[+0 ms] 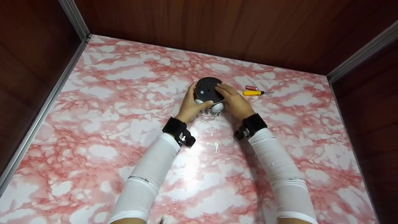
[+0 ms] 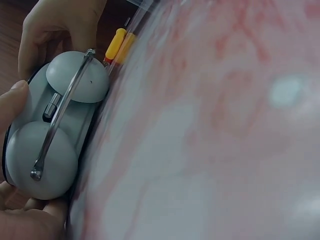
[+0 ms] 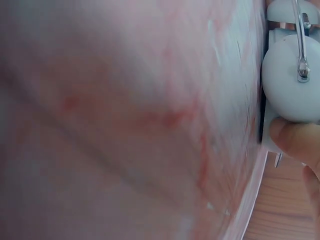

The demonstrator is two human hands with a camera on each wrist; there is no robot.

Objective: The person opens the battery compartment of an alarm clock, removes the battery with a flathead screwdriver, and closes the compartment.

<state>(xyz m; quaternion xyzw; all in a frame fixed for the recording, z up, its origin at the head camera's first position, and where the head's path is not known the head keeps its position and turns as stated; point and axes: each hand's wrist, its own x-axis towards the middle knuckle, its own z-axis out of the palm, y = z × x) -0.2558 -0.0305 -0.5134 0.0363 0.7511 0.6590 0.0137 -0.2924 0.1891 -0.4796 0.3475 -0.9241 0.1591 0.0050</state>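
A twin-bell alarm clock (image 1: 207, 95) lies on the table with its black back facing up and its bells toward me. My left hand (image 1: 189, 105) grips its left side, thumb over the edge near the bells. On the other side my right hand (image 1: 237, 102) holds the clock, fingertips on the black back. The left wrist view shows a pale round bell (image 2: 42, 157), the thin metal handle (image 2: 64, 107) and the small hammer between the bells. In the right wrist view, the right thumb (image 3: 295, 140) presses beside a bell (image 3: 287, 80). The dial is hidden.
Right of the clock lie a yellow screwdriver (image 1: 253, 93) with a black collar and a red battery (image 1: 251, 87). Brown panels (image 1: 199, 28) with metal edging stand around the red-and-white marbled table (image 1: 102, 149).
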